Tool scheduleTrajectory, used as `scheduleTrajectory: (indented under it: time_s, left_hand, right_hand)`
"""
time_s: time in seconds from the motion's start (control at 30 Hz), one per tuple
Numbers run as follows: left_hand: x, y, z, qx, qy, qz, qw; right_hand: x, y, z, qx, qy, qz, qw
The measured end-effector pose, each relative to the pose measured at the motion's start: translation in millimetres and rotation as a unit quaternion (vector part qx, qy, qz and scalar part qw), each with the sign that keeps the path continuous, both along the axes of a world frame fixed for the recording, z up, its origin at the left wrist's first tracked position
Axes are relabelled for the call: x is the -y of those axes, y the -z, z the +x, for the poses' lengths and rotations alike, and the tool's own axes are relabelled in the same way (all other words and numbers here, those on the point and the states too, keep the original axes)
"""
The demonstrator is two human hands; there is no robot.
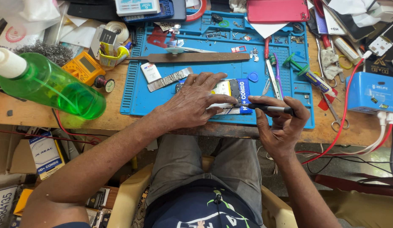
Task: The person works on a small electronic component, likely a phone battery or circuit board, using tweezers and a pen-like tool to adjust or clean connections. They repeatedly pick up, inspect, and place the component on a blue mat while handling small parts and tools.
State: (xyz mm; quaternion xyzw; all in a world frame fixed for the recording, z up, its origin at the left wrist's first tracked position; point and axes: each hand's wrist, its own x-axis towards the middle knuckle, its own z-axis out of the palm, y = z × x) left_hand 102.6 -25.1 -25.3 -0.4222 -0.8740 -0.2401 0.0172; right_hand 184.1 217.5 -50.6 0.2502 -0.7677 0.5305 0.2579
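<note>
Opened phone (228,89) lying flat at frame centre, innards and yellow part exposed, black-handled screwdriver (270,109) level, tip at its lower right edge

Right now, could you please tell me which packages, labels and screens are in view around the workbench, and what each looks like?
Small white card: on the blue mat above the left hand, rectangular, red and blue print.
Yellow multimeter: left of the mat, grey screen.
Blue box: right bench edge, rounded, small labels.
White carton: under the bench at left, blue stripe.
Blue label: under the left hand's fingers, white print.
</note>
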Motion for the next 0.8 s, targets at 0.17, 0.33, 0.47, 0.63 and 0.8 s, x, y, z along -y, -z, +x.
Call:
scheduleTrajectory:
  time_s: [0.17,0.33,0.47,0.63,0.8]
  left_hand:
    - [1.5,1.9,1.3,0.003,0.002,-0.004,1.000]
    - [2.1,0.8,0.2,-0.003,0.007,-0.003,1.000]
    - [1.9,1.4,0.2,-0.009,0.008,0.005,1.000]
    - [1.6,4.0,-1.0,-0.009,0.007,-0.001,1.000]
    - [0.5,5.3,-2.3,-0.012,0.009,-0.009,1.000]
  right_hand:
    - [0.1,0.3,0.6,0.002,-0.001,0.009,1.000]
    - [0.4,-0.3,-0.6,-0.005,-0.006,0.023,1.000]
    - [-0.1,0.2,0.3,-0.004,-0.008,0.023,1.000]
    - [-0.9,3.9,-0.1,-0.010,-0.005,0.023,1.000]
    - [-2.5,4.3,-0.6,-0.008,-0.003,0.026,1.000]
